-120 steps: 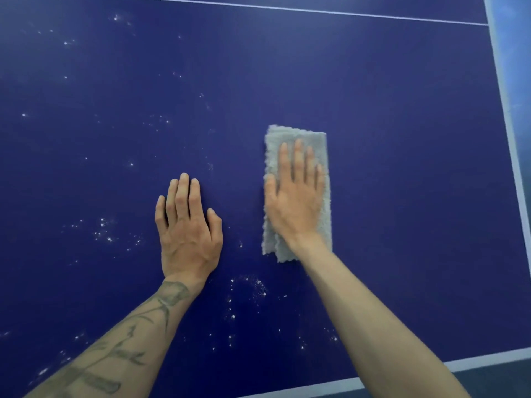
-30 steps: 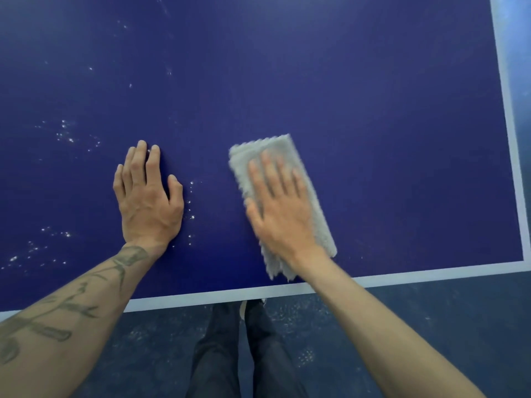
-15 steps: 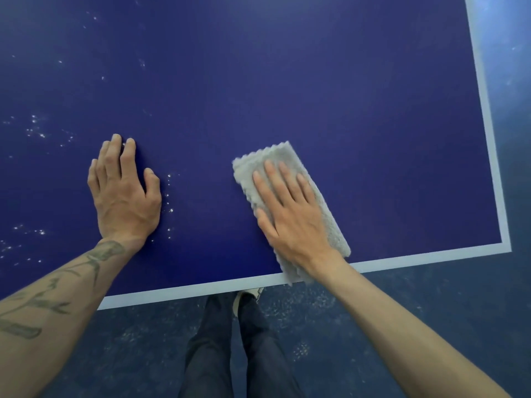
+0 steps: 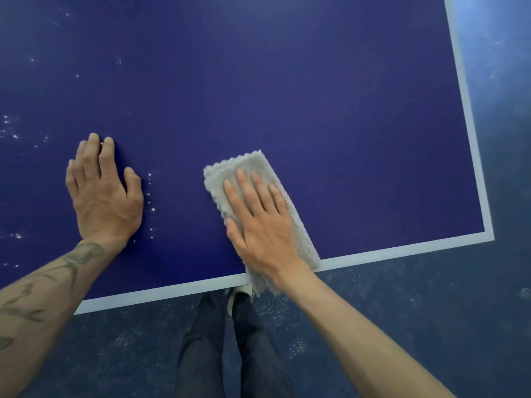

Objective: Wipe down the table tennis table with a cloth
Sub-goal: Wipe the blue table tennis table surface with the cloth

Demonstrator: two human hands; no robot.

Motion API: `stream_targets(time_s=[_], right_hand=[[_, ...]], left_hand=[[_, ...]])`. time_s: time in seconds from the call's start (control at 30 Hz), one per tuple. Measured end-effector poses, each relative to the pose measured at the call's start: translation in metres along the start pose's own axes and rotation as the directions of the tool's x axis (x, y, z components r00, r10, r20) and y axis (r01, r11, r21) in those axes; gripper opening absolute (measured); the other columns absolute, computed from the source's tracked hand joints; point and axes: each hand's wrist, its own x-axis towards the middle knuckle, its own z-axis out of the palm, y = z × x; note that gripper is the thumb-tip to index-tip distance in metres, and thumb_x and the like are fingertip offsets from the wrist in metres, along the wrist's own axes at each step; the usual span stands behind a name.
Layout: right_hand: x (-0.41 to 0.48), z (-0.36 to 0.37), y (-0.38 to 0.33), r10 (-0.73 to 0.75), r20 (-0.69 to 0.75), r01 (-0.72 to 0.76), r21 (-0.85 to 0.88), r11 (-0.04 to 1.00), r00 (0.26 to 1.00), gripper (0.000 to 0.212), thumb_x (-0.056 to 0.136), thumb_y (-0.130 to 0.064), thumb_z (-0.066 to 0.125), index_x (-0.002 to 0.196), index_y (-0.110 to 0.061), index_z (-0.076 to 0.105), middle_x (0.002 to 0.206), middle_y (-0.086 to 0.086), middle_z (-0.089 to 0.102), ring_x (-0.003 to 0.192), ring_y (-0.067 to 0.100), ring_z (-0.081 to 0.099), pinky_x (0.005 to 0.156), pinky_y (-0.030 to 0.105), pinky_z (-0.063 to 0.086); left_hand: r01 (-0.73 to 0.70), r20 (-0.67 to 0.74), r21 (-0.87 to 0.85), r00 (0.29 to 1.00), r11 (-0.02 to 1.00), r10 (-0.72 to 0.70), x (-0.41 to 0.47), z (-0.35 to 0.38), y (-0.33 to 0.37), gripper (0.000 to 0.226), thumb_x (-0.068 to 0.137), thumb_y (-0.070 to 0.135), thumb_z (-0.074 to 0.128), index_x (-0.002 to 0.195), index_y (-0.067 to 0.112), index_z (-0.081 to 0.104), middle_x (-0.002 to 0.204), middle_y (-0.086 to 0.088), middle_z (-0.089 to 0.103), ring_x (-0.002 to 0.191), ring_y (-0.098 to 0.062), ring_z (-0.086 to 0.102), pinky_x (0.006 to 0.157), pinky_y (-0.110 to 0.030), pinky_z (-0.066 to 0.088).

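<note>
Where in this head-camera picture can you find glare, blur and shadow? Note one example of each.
Head view: glare brightens the speckled blue floor at top right, beyond the dark blue table tennis table; the folded grey fringed cloth goes soft at its near end, under the right hand; a thin shadow hugs the left hand beside its fingers.

the right hand [image 4: 260, 225] hides a good chunk of the cloth [image 4: 244, 168], the table [image 4: 316, 81] runs off the top and left edges, legs [image 4: 201, 354] cut at the bottom.
</note>
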Motion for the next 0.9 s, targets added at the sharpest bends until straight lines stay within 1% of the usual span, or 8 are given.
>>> stream_targets(time_s=[0.07,0.2,0.3,0.37,0.53,0.63,0.77,0.9], right_hand=[[-0.017,-0.003,0.021,-0.01,0.006,0.01,-0.01,1.0,1.0,0.066,0.109,-0.043,0.037,0.17,-0.023,0.02,0.179,0.002,0.008,0.165,0.02,0.004,0.133,0.047,0.01],[-0.009,-0.019,0.067,0.292,-0.011,-0.292,-0.062,0.954,0.956,0.067,0.11,-0.044,0.029,0.171,-0.023,0.011,0.179,0.0,0.002,0.165,0.019,-0.001,0.133,0.048,0.008],[0.035,-0.015,0.038,0.407,-0.075,-0.407,0.008,0.913,0.91,0.068,0.109,-0.046,0.024,0.171,-0.023,0.01,0.179,0.004,0.003,0.165,0.023,0.0,0.133,0.05,0.007],[0.059,-0.003,-0.001,0.366,-0.088,-0.364,0.036,0.931,0.927,0.068,0.109,-0.045,0.025,0.171,-0.021,0.012,0.179,0.006,0.004,0.165,0.025,0.001,0.133,0.05,0.008],[0.021,0.014,-0.049,0.038,-0.025,-0.038,0.007,0.999,0.999,0.066,0.11,-0.043,0.034,0.17,-0.02,0.018,0.179,0.003,0.006,0.165,0.022,0.003,0.133,0.048,0.01],[0.007,0.003,-0.022,0.185,0.005,-0.184,-0.042,0.982,0.983,0.067,0.11,-0.044,0.03,0.171,-0.022,0.013,0.179,0.001,0.002,0.165,0.019,0.0,0.134,0.047,0.007],[0.045,0.0,-0.039,0.472,-0.051,-0.474,-0.017,0.88,0.88,0.069,0.109,-0.046,0.023,0.171,-0.023,0.006,0.179,0.003,-0.001,0.165,0.023,-0.002,0.133,0.05,0.007],[0.082,0.032,-0.139,0.396,-0.098,-0.395,0.022,0.918,0.913,0.07,0.108,-0.044,0.029,0.171,-0.02,0.009,0.179,0.007,0.003,0.165,0.027,0.003,0.132,0.051,0.01]], left_hand=[[0.005,0.006,-0.008,1.0,1.0,-0.005,0.0,-0.001,0.0,0.058,0.107,0.034,0.034,0.161,0.013,0.029,0.171,-0.01,0.023,0.16,-0.029,0.017,0.13,-0.045,0.005],[0.006,0.019,-0.012,1.0,1.0,-0.006,0.001,-0.006,0.002,0.059,0.106,0.033,0.035,0.16,0.01,0.03,0.171,-0.012,0.024,0.159,-0.031,0.018,0.131,-0.049,0.008],[0.0,0.031,-0.003,1.0,1.0,0.0,0.001,-0.008,0.002,0.059,0.107,0.032,0.036,0.16,0.009,0.03,0.171,-0.013,0.024,0.16,-0.031,0.019,0.131,-0.051,0.011],[-0.015,0.033,0.001,0.999,1.0,0.015,0.002,-0.007,0.001,0.059,0.106,0.032,0.036,0.16,0.009,0.03,0.17,-0.013,0.025,0.159,-0.031,0.019,0.131,-0.052,0.012],[-0.021,0.034,0.005,0.999,1.0,0.021,0.002,-0.004,-0.005,0.059,0.107,0.034,0.035,0.161,0.01,0.029,0.17,-0.011,0.024,0.159,-0.03,0.019,0.131,-0.052,0.012],[-0.022,0.051,-0.015,0.998,1.0,0.023,0.003,-0.008,-0.005,0.059,0.108,0.032,0.038,0.161,0.01,0.028,0.171,-0.011,0.023,0.16,-0.029,0.017,0.131,-0.052,0.011],[0.013,0.096,-0.141,0.995,0.99,0.001,0.003,-0.018,-0.007,0.059,0.109,0.028,0.045,0.163,0.009,0.031,0.173,-0.008,0.023,0.162,-0.026,0.015,0.133,-0.047,0.007],[-0.077,0.104,-0.304,0.988,0.949,0.113,0.011,-0.039,-0.041,0.059,0.108,0.018,0.047,0.164,0.01,0.029,0.173,-0.006,0.025,0.159,-0.021,0.024,0.131,-0.046,0.018]])
